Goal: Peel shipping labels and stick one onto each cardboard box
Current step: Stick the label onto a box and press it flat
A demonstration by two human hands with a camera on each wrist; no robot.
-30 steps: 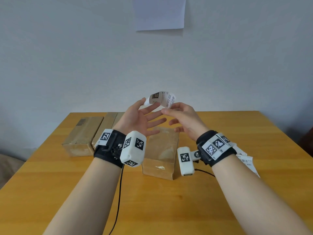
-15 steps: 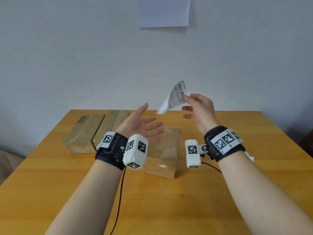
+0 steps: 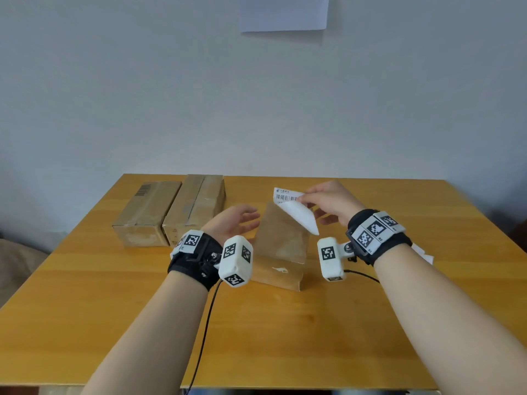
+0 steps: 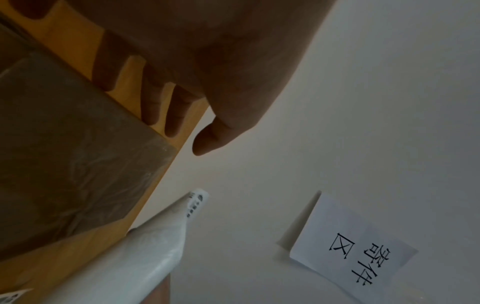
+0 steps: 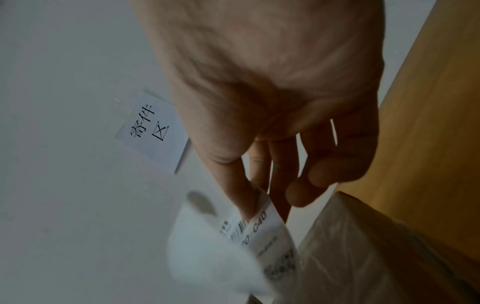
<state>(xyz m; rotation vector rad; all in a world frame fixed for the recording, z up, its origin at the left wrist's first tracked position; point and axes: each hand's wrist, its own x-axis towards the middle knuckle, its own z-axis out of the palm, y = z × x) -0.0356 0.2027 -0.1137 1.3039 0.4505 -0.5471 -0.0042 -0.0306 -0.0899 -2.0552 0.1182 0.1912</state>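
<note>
The right hand (image 3: 328,203) pinches a shipping label (image 3: 295,208) between thumb and fingertips at its upper edge, so that grip is closed on the paper. The label hangs just above the far end of the nearest cardboard box (image 3: 281,246). Its top strip shows a printed barcode, while the lower part curls forward and shows a plain white underside. From the right wrist view the paper bends around the thumb, thin and glossy, with small blurred print. Whether its bottom corner touches the box I cannot tell.

The left hand (image 3: 233,222) hovers at the left side of that box, its fingers spread and relaxed, holding nothing; that grip is open. The left wrist view shows the fingers close to the box's edge, though contact is unclear.

The box is a long brown block, wrapped in shiny clear tape that wrinkles the light, with a small torn white scrap on its near face. It sits around the middle of the wooden desk (image 3: 85,309), which is smooth and honey-coloured. Two more cardboard boxes (image 3: 171,212) lie side by side toward the far left corner, touching, the left one printed with a dark barcode. A few loose labels (image 3: 423,253) peek out behind the right wrist, near the right edge.
</note>
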